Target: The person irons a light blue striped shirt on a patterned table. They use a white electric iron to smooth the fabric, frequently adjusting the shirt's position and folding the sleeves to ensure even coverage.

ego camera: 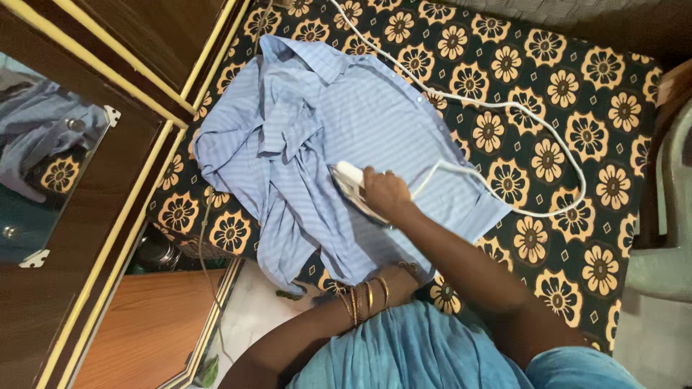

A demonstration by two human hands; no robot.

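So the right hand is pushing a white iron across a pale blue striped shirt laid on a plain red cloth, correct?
Not quite. In the head view the cloth is dark with a yellow flower pattern, not plain red. The rest holds: the right hand grips the white iron on the pale blue striped shirt.

White cord [533, 119] looping right of shirt [339, 137]; wardrobe [108, 144] perhaps crowding left.

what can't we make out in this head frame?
- Iron: soleplate and most of the body hidden by the right hand gripping it.
- Left hand: fingers hidden under the shirt hem; only the bangled wrist shows.
- Cord: plug end runs off the top edge.
- Shirt's left half: bunched, sleeves can't be traced.
- Metal object under the bed edge: dark, unclear.
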